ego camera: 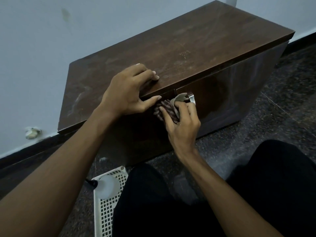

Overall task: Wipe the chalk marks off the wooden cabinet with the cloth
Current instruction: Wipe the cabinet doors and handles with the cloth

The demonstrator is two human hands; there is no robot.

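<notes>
striped brown cloth sits bunched in the right hand, whose grip is clamped on it, fingers curled round the wad. it presses the cloth against the front face of the wooden cabinet, just under the lip of the top and right beside a metal handle. the left hand braces at the front edge of the top, its grip closed on that edge, fingers lying on top and thumb against the face below.

pale chalk marks smear the left part of the top, with a fainter haze further right. the front under the cloth is too dark to tell whether chalk lies there. the step in hand looks like rubbing the front by the handle, with the top not yet clean. the next move likely calls for bringing the cloth up onto the top and working firm, overlapping strokes across the smears, with the bracing hand moved clear.

on the dark speckled floor, near the knees, a white basket holds a plastic bottle. a pale wall stands behind.
</notes>
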